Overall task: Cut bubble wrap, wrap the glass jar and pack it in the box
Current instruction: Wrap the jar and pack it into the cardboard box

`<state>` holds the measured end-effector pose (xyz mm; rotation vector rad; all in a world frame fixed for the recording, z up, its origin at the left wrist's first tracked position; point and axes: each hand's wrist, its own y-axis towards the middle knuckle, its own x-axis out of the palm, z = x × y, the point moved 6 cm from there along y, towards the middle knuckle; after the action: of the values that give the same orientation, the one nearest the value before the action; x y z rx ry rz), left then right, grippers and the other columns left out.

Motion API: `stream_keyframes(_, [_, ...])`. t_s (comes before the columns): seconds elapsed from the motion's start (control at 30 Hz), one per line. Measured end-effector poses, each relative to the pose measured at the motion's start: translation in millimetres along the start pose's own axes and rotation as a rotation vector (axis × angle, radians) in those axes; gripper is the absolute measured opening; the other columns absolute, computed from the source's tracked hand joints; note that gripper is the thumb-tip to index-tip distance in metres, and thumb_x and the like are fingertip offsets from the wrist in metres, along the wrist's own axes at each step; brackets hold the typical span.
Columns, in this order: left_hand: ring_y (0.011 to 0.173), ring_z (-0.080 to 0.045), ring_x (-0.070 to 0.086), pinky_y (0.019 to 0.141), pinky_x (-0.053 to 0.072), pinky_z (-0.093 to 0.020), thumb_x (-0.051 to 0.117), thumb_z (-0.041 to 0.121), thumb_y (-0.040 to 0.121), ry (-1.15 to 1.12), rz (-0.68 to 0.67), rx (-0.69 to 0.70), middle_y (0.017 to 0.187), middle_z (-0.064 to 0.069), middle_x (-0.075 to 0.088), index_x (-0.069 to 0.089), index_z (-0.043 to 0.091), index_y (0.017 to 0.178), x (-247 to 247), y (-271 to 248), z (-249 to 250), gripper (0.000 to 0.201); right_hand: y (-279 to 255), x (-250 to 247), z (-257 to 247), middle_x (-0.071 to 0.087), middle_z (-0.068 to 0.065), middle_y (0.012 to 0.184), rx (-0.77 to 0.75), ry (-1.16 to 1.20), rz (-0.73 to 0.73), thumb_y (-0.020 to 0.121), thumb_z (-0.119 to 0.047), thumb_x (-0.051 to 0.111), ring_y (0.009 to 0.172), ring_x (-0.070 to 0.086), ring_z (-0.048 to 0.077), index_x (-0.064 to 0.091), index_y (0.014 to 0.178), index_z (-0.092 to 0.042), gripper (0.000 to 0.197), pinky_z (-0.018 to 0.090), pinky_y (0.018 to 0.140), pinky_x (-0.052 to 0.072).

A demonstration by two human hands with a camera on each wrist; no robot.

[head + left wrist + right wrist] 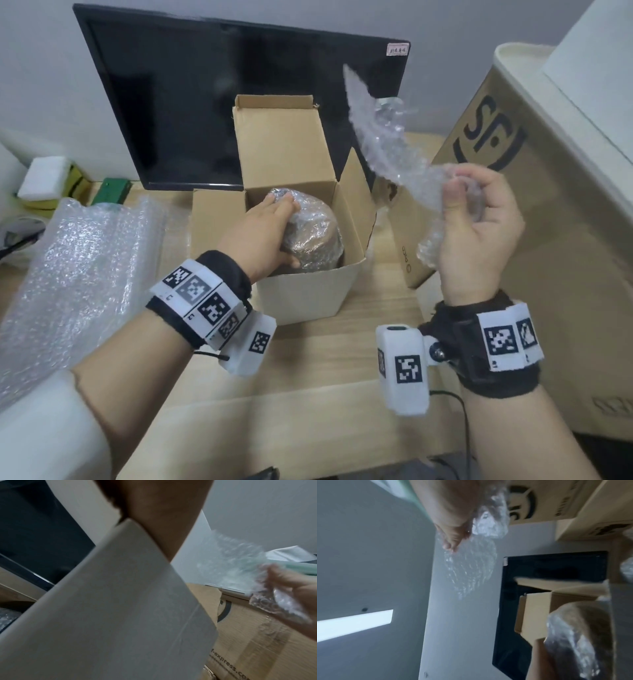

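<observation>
The glass jar [313, 228], wrapped in bubble wrap, lies tilted inside the small open cardboard box [308, 294] in the middle of the desk. My left hand [263, 233] reaches into the box and grips the wrapped jar [573, 635] with fingers over its top and thumb under it. To the right, above the desk, my right hand [476, 219] pinches a loose strip of bubble wrap [383, 137], which stands up and to the left from the fingers. The left wrist view is mostly filled by the box wall [120, 608], with the right hand [291, 588] and its strip [231, 561] at the right.
A sheet of bubble wrap [78, 260] lies on the desk at the left. A black monitor [222, 102] stands behind the box. A large printed carton [548, 205] crowds the right side. A white foam block [44, 178] sits at far left. Bare desk [308, 370] lies in front.
</observation>
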<state>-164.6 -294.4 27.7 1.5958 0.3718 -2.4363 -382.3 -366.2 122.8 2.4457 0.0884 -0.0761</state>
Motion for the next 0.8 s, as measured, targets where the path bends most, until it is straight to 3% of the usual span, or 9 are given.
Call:
stream_keyframes(0.1, [0.142,-0.022,0.02,0.11,0.028,-0.035,0.079,0.028,0.069,0.016,0.01,0.029,0.153,-0.001,0.025,0.028,0.015,0.142,-2,-3,2,0.089,-8,13,-16,0.047,-0.014,0.079,0.033,-0.094,-0.062,0.07,-0.04,0.074,0.076,0.046,-0.008,0.044,0.078,-0.035,0.032,0.01,0.075,0.036])
stream_keyframes(0.17, [0.142,-0.021,0.019,0.109,0.03,-0.035,0.078,0.028,0.07,0.007,0.015,0.039,0.152,-0.001,0.027,0.028,0.015,0.141,-1,-3,2,0.089,-12,23,-20,0.039,-0.014,0.082,0.018,-0.201,-0.067,0.064,-0.024,0.079,0.08,0.043,-0.006,0.034,0.072,-0.036,0.047,0.008,0.075,0.034])
stream_keyframes(0.23, [0.139,-0.02,0.023,0.108,0.033,-0.038,0.08,0.027,0.067,-0.017,0.026,0.06,0.147,-0.002,0.033,0.032,0.016,0.139,0,-2,1,0.087,-17,38,-26,0.038,-0.011,0.095,-0.022,-0.219,-0.092,0.066,0.004,0.062,0.1,0.046,-0.004,0.031,0.069,-0.033,0.049,0.003,0.083,0.034])
stream_keyframes(0.3, [0.134,-0.02,0.031,0.103,0.038,-0.039,0.08,0.025,0.066,-0.041,0.04,0.062,0.141,-0.002,0.04,0.033,0.015,0.138,0,-2,0,0.086,-23,52,-34,0.043,-0.002,0.111,-0.024,-0.129,-0.149,0.066,0.017,0.044,0.114,0.049,0.007,0.033,0.069,-0.03,0.048,0.006,0.091,0.037])
stream_keyframes(0.37, [0.13,-0.019,0.038,0.1,0.042,-0.038,0.079,0.023,0.067,-0.096,0.059,0.048,0.138,-0.001,0.043,0.033,0.017,0.139,3,1,-3,0.086,-29,68,-40,0.054,0.008,0.109,-0.049,-0.109,-0.236,0.065,0.019,0.035,0.104,0.052,0.004,0.038,0.069,-0.028,0.047,0.011,0.089,0.042])
stream_keyframes(0.47, [0.138,-0.021,0.025,0.106,0.037,-0.039,0.071,0.03,0.072,0.001,0.059,0.123,0.147,0.001,0.033,0.031,0.02,0.141,8,5,-1,0.081,-38,96,-37,0.058,0.017,0.084,-0.213,-0.402,-0.337,0.065,0.007,0.033,0.076,0.047,0.015,0.053,0.074,-0.005,0.025,0.014,0.064,0.039])
stream_keyframes(0.53, [0.14,-0.024,0.022,0.107,0.035,-0.038,0.065,0.026,0.078,0.029,0.062,0.136,0.149,-0.004,0.031,0.032,0.014,0.138,8,6,-2,0.07,-47,118,-23,0.055,0.018,0.086,-0.266,-0.656,-0.473,0.069,-0.002,0.036,0.074,0.05,0.026,0.055,0.082,-0.002,0.023,0.033,0.057,0.044])
stream_keyframes(0.67, [0.143,-0.027,0.015,0.112,0.027,-0.037,0.059,0.019,0.083,0.044,0.092,0.204,0.153,-0.009,0.025,0.031,0.008,0.136,4,2,0,0.062,-65,128,18,0.05,0.012,0.099,-0.143,-1.094,-0.764,0.078,-0.025,0.054,0.093,0.048,0.033,0.055,0.094,-0.01,0.022,0.042,0.079,0.032])
stream_keyframes(0.8, [0.145,-0.026,0.008,0.114,0.025,-0.037,0.06,0.022,0.084,0.026,0.069,0.175,0.156,-0.008,0.017,0.024,0.01,0.141,4,-2,0,0.068,-70,122,12,0.06,-0.002,0.099,-0.176,-1.21,-0.854,0.079,-0.062,0.029,0.109,0.047,0.027,0.064,0.09,-0.021,0.056,0.04,0.085,0.016])
